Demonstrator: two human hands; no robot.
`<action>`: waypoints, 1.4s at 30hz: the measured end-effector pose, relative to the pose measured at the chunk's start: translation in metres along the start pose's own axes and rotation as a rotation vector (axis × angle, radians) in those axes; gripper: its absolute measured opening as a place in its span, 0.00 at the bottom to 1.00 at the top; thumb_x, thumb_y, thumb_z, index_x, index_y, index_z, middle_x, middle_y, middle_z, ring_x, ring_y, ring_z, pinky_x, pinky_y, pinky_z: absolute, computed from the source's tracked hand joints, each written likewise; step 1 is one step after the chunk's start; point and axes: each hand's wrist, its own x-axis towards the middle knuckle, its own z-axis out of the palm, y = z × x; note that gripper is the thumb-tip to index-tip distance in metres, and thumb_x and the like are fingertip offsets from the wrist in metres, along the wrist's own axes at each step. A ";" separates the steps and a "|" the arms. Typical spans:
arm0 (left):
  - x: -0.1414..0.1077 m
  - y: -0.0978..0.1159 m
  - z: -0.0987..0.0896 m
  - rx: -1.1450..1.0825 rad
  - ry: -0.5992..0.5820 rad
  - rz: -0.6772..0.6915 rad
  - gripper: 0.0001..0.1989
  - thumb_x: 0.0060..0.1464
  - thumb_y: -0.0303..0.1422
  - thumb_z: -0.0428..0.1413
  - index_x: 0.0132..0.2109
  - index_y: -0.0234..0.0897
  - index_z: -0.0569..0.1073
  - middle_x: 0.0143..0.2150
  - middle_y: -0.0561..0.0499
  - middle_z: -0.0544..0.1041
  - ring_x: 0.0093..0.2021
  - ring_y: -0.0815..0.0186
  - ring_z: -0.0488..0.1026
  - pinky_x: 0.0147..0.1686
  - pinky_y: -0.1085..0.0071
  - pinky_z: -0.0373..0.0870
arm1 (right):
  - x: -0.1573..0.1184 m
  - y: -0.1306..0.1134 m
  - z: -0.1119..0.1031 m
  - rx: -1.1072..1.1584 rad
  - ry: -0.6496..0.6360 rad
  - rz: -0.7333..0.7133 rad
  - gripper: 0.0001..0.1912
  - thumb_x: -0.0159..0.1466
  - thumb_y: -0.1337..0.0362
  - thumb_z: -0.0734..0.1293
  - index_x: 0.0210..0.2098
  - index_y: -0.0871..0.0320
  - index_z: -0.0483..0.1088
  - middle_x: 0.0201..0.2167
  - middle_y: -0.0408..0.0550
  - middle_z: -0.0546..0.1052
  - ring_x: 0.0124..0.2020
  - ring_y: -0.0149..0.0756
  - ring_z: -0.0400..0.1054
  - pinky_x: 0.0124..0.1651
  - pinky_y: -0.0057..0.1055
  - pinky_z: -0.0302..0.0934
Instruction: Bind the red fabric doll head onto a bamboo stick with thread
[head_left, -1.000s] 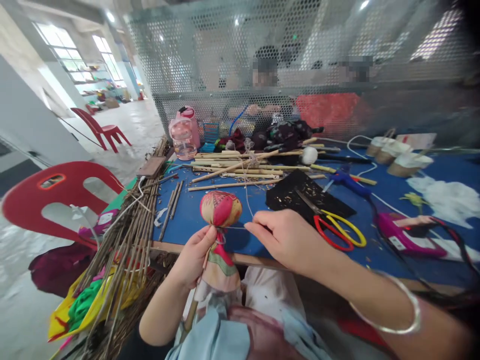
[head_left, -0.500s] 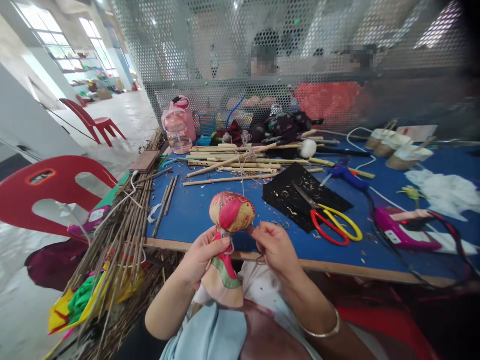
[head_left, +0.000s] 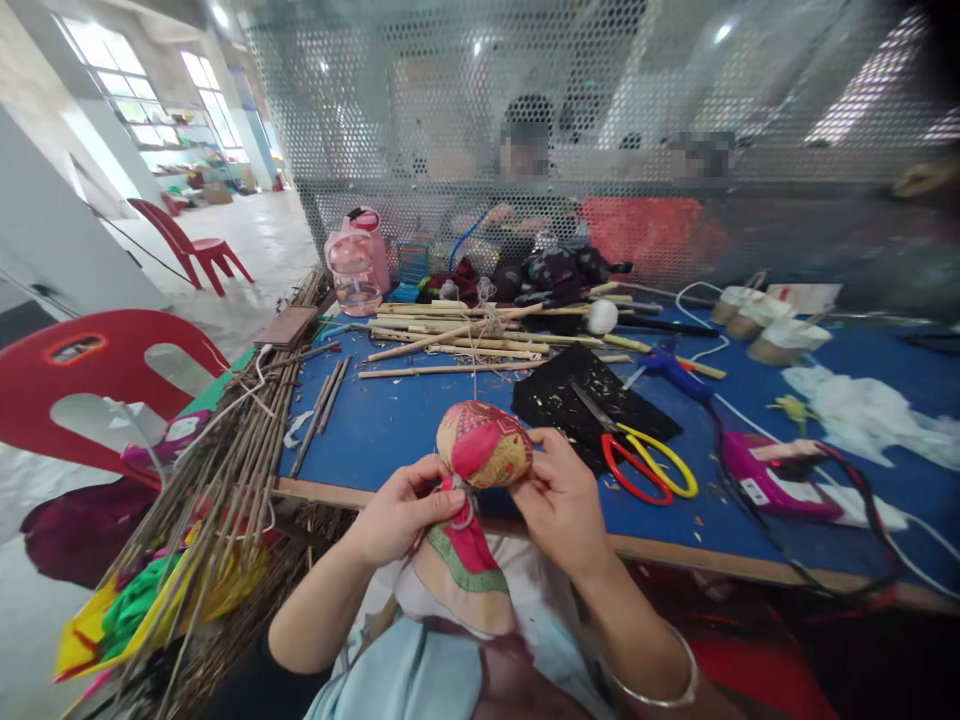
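A patchwork cloth bundle (head_left: pixel 487 450) is held over my lap at the table's front edge. Its stuffed, rounded top is red, pink and tan; below a neck wound with grey string (head_left: pixel 461 490), the loose cloth flares out in pink, green and beige. My left hand (head_left: pixel 412 505) is closed on the neck, thumb pressed over the string. My right hand (head_left: pixel 559 495) grips the right side of the stuffed top, its fingertips partly hidden behind it. A thin strand runs from behind the bundle up to tangled string on the sticks.
Scissors (head_left: pixel 645 465) with red and yellow handles lie on black cloth (head_left: pixel 555 395), right of my hands. Farther right are a blue glue gun (head_left: pixel 675 375) and a purple device (head_left: pixel 780 485). Bamboo sticks (head_left: pixel 450 340) lie behind the bundle. Long twigs (head_left: pixel 247 440) lean at the left.
My right hand has gone from pinching just beside the stuffed top to gripping its right side. The bundle sits slightly lower and farther right in view, and the head view has shifted.
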 end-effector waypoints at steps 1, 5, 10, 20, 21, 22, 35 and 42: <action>0.001 0.003 -0.002 0.076 -0.004 0.022 0.11 0.46 0.37 0.63 0.32 0.32 0.76 0.35 0.49 0.74 0.34 0.67 0.70 0.39 0.71 0.66 | 0.001 0.000 -0.001 -0.012 0.008 -0.030 0.13 0.57 0.71 0.62 0.17 0.58 0.62 0.37 0.51 0.73 0.38 0.36 0.69 0.37 0.29 0.61; 0.007 0.014 -0.007 0.278 -0.071 0.028 0.16 0.50 0.42 0.58 0.32 0.30 0.76 0.33 0.48 0.73 0.33 0.67 0.68 0.35 0.72 0.64 | 0.008 0.001 -0.002 -0.045 -0.060 -0.092 0.14 0.56 0.73 0.60 0.16 0.58 0.59 0.55 0.54 0.69 0.51 0.41 0.67 0.47 0.33 0.62; 0.010 0.020 0.004 0.712 0.222 0.113 0.19 0.57 0.43 0.48 0.47 0.34 0.74 0.41 0.45 0.77 0.40 0.60 0.71 0.41 0.67 0.65 | 0.011 -0.001 0.011 -0.399 -0.030 -0.014 0.13 0.55 0.72 0.61 0.15 0.57 0.63 0.51 0.50 0.74 0.41 0.39 0.73 0.37 0.31 0.63; 0.020 -0.001 0.010 1.226 0.443 0.035 0.20 0.50 0.38 0.57 0.48 0.31 0.66 0.36 0.41 0.77 0.39 0.52 0.74 0.37 0.63 0.66 | 0.016 -0.004 0.033 -0.584 -0.093 0.099 0.13 0.55 0.72 0.61 0.15 0.58 0.62 0.47 0.47 0.76 0.36 0.36 0.70 0.32 0.30 0.56; 0.020 -0.002 0.007 1.198 0.450 0.040 0.19 0.52 0.37 0.55 0.49 0.31 0.66 0.35 0.42 0.77 0.38 0.53 0.74 0.37 0.63 0.65 | 0.016 -0.005 0.032 -0.552 -0.076 0.088 0.13 0.56 0.71 0.61 0.15 0.58 0.62 0.47 0.48 0.75 0.38 0.37 0.70 0.34 0.30 0.57; 0.019 -0.003 0.004 1.150 0.455 0.062 0.18 0.54 0.36 0.54 0.50 0.32 0.66 0.36 0.42 0.77 0.37 0.54 0.74 0.37 0.64 0.65 | 0.016 -0.007 0.031 -0.513 -0.057 0.079 0.14 0.57 0.69 0.61 0.16 0.58 0.62 0.47 0.49 0.75 0.39 0.37 0.69 0.35 0.30 0.56; -0.005 0.021 -0.016 0.287 0.151 0.148 0.16 0.56 0.43 0.51 0.36 0.33 0.72 0.28 0.54 0.70 0.27 0.72 0.62 0.29 0.77 0.60 | 0.035 0.022 0.011 0.310 -0.606 0.441 0.14 0.57 0.55 0.63 0.27 0.61 0.72 0.26 0.45 0.75 0.30 0.33 0.66 0.35 0.28 0.60; -0.006 0.004 0.003 0.407 -0.100 0.068 0.16 0.55 0.41 0.53 0.44 0.33 0.74 0.34 0.50 0.75 0.34 0.67 0.67 0.36 0.73 0.63 | 0.125 0.008 0.005 -0.155 -1.177 -0.031 0.11 0.57 0.62 0.63 0.26 0.61 0.74 0.22 0.43 0.74 0.24 0.29 0.63 0.29 0.24 0.54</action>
